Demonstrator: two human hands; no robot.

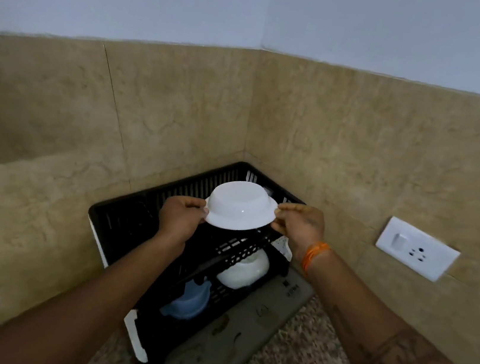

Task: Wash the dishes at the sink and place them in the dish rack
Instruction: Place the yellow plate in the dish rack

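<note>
Above the corner dish rack (134, 212), both hands grip an upturned bowl (239, 206).

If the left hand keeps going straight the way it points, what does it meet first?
Likely the far wall of the black dish rack, just beyond the left hand, which grips the rim of the upside-down white bowl. Depth is uncertain.

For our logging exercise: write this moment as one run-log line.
stage: racking | bowl: inverted, held over rack | left hand, right hand: gripping rim
</note>
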